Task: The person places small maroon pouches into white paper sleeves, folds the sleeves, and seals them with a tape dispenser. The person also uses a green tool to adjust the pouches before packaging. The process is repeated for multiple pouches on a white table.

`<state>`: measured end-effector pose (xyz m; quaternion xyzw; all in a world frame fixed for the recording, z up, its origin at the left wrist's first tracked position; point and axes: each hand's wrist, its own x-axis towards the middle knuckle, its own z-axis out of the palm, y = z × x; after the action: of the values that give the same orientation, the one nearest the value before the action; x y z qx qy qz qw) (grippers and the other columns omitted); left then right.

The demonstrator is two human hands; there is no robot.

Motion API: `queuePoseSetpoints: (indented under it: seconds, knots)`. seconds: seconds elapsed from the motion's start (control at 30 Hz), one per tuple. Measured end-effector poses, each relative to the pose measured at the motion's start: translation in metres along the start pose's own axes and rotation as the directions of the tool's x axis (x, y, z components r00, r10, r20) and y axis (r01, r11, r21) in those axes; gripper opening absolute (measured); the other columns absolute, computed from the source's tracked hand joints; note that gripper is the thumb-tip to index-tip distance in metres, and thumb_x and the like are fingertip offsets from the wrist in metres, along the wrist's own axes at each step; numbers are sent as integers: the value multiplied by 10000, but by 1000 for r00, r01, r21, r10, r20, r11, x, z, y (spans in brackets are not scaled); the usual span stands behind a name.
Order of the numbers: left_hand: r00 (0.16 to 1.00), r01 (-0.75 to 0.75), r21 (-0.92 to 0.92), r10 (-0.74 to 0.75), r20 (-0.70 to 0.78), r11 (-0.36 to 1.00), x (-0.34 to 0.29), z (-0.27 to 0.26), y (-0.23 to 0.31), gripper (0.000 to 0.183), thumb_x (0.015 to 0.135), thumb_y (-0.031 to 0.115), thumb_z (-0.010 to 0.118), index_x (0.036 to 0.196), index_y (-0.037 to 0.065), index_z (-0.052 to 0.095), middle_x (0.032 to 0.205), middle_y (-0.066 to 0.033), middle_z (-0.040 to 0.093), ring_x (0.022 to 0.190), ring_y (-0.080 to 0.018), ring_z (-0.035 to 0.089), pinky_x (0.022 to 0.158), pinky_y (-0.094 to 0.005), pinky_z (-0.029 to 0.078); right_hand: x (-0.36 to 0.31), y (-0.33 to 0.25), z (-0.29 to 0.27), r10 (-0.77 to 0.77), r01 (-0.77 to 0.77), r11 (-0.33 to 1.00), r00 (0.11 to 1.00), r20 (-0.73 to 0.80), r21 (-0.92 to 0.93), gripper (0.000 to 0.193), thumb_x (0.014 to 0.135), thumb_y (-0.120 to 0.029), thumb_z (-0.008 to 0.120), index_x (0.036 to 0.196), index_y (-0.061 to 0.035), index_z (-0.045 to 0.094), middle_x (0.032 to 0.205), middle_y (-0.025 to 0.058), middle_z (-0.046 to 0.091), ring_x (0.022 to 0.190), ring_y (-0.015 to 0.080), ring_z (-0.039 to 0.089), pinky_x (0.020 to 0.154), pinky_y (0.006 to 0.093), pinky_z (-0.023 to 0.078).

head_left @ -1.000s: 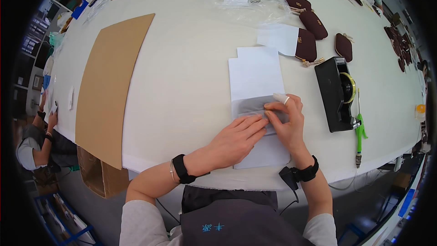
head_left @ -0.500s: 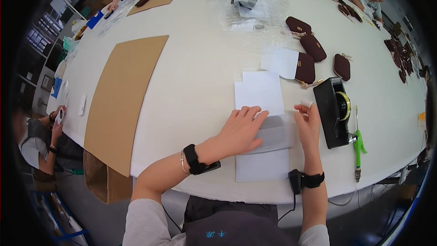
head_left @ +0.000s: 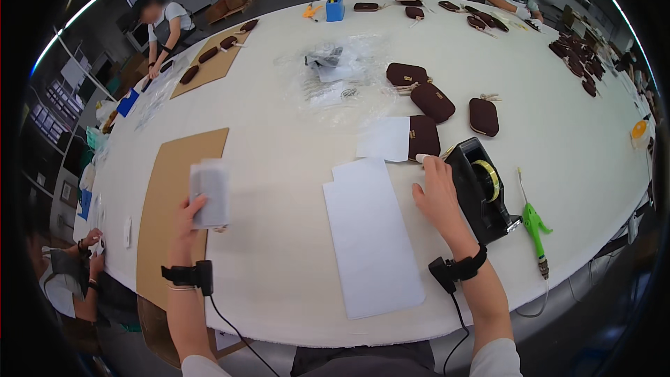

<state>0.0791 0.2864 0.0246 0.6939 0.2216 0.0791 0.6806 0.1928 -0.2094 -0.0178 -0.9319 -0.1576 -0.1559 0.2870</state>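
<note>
My left hand (head_left: pixel 187 218) is closed on a packet of frosted translucent sheets (head_left: pixel 210 194), held over the brown cardboard sheet (head_left: pixel 159 237) at the left. The packet is slightly blurred, and its fingers behind are hidden. My right hand (head_left: pixel 440 192) has thumb and fingers apart, with a white cover on one fingertip. It is beside the black tape dispenser (head_left: pixel 469 167), at the lower edge of a dark maroon zip pouch (head_left: pixel 424 137). A white paper (head_left: pixel 384 138) lies against that pouch. White paper sheets (head_left: pixel 373 237) lie overlapped between my hands.
More maroon pouches (head_left: pixel 433 102) lie beyond my right hand. A green air blow gun (head_left: pixel 534 227) with a hose rests right of the dispenser. Crumpled clear plastic (head_left: pixel 342 84) lies farther back. Co-workers sit or stand around the table; a pile of pouches (head_left: pixel 578 59) is at far right.
My left hand has lifted the translucent sheets off the white paper and carried them left. My right hand has moved up and left toward the pouch. The view has shifted.
</note>
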Motion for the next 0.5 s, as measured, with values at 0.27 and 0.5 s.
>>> queuePoseSetpoints:
  seconds: [0.27,0.5]
  knots:
    - [765,-23,936,609,-210,352,12,-111,-37,681,731,133,716,1317,-44,417,1233,-197,501,1067,-300,561,851,-369,489,54,7,40,66,-39,925,996,59,-377,539,773,-108,650,1261,-32,434,1334,256,363,1152,563,400,906,597,421]
    - [809,-573,636,477,342,516,-41,97,13,479,749,18,699,1201,54,543,1205,-100,543,963,-213,577,796,-319,480,81,0,12,236,-220,924,972,12,-312,521,760,-121,644,1223,-60,412,1172,184,461,1028,441,520,831,567,432]
